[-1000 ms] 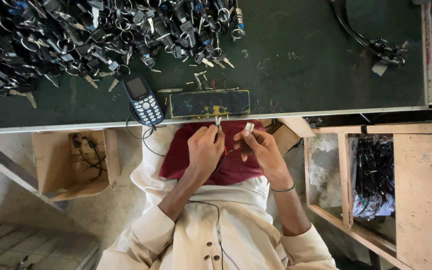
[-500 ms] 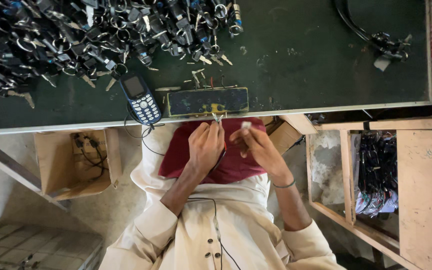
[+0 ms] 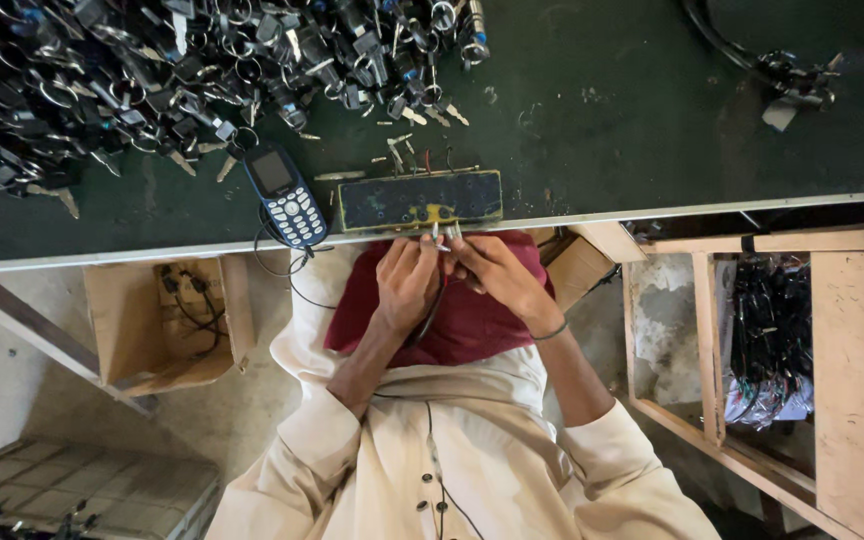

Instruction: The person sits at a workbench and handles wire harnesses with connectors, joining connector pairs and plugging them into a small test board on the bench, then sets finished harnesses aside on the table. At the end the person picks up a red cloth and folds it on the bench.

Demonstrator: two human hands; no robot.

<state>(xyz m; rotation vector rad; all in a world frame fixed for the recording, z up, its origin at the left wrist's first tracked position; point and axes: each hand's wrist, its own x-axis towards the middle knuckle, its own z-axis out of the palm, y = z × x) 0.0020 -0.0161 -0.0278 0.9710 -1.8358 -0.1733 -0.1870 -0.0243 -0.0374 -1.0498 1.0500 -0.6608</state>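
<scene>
Metal glints between the fingertips: a small connector piece (image 3: 442, 238) with a dark cable is pinched right at the near edge of the counter (image 3: 602, 110), just below the dark rectangular block (image 3: 420, 200) with yellow marks on it. Left hand (image 3: 407, 280) is curled tight, fingers closed on the cable and the small piece, and the black cable (image 3: 430, 310) runs down from that fist over the maroon cloth (image 3: 472, 320) on the lap. Right hand (image 3: 487, 275) comes in from the other side, thumb and forefinger nipped together on the same little piece, so both hands meet, touching, at one spot. Exactly what the piece is, too small to tell.

Out from there: a thin bracelet (image 3: 550, 332) sits on the right wrist. Loose small metal bits and keys (image 3: 402, 150) lie scattered on the green counter just beyond the block. Beside the block to the left, a blue push-button phone (image 3: 284, 195) lies face up, tilted, its thin cord looping over the counter edge. Further back, a great heap of key-and-lock assemblies with black wiring (image 3: 152, 70) fills the far left of the counter. Well apart, at the far right corner, one more black cable bundle (image 3: 787, 80) lies alone.

Below the counter, an open cardboard box (image 3: 167, 320) on the left, and a wooden rack (image 3: 842, 350) on the right holding bagged black wire bundles (image 3: 772, 340).
</scene>
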